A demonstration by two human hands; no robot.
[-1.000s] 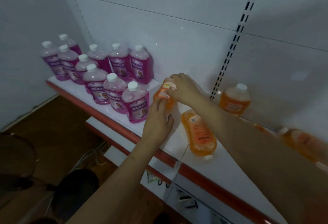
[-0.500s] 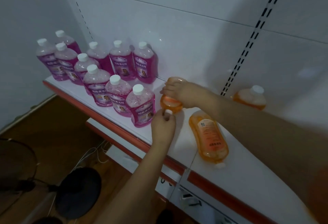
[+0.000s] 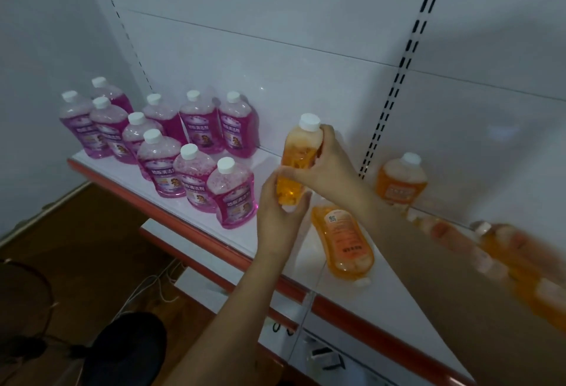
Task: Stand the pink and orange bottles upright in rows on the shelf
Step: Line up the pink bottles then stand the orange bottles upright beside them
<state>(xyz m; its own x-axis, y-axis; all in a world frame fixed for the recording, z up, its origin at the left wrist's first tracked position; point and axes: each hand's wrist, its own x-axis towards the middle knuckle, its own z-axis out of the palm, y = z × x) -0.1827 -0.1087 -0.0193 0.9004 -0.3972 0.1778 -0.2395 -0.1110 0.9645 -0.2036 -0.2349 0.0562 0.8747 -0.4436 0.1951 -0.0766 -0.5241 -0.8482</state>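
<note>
**Orange bottle upright in both my hands**

My two hands hold one orange bottle (image 3: 298, 160), a clear plastic flask of amber liquid with a white screw cap. Its long axis runs nearly vertical, cap pointing to 12 o'clock with a slight lean toward 1. My left hand (image 3: 280, 211) curls round its base from below; my right hand (image 3: 329, 160) wraps its upper body, fingers round the shoulder. It sits over the glossy white shelf (image 3: 232, 232) with its red front edge.

At 9 o'clock from it, the pink bottles (image 3: 159, 143) stand upright in rows, caps up. At 5 o'clock a lying orange bottle (image 3: 344, 241) rests flat, cap pointing to 5. At 3 o'clock a standing orange bottle (image 3: 401, 182) is upright against the back panel.
</note>
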